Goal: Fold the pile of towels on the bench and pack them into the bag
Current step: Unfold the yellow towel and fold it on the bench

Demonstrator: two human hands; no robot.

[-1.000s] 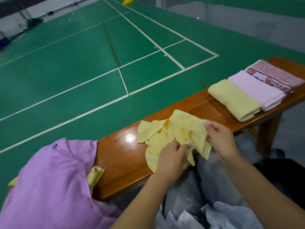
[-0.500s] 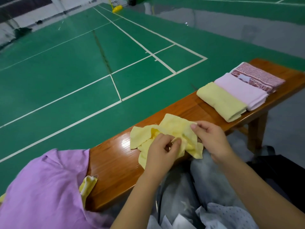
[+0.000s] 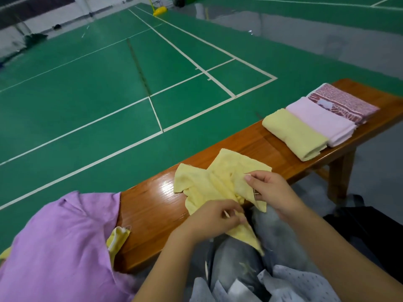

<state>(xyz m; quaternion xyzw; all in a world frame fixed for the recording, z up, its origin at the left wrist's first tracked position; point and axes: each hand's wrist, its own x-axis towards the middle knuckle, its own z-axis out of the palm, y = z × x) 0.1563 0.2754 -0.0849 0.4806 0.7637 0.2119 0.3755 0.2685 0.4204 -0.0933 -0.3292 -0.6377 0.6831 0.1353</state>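
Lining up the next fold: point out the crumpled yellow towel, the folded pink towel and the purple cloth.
crumpled yellow towel (image 3: pixel 209 182), head view, on its wrinkled middle.
folded pink towel (image 3: pixel 320 120), head view, on its flat top face.
purple cloth (image 3: pixel 58 243), head view, on the broad centre of the heap.

The tabletop (image 3: pixel 152 205) is a glossy brown wooden bench plank standing on the green court floor (image 3: pixel 91 88). At its far right end lie three folded towels side by side, touching: a yellow one (image 3: pixel 294 134), a pink one (image 3: pixel 320 120) and a patterned maroon one (image 3: pixel 346 103). A crumpled yellow towel (image 3: pixel 209 182) lies mid-plank, spilling over the near edge. A purple cloth (image 3: pixel 56 247) covers the left end, over a yellow-and-white towel (image 3: pixel 117 237).
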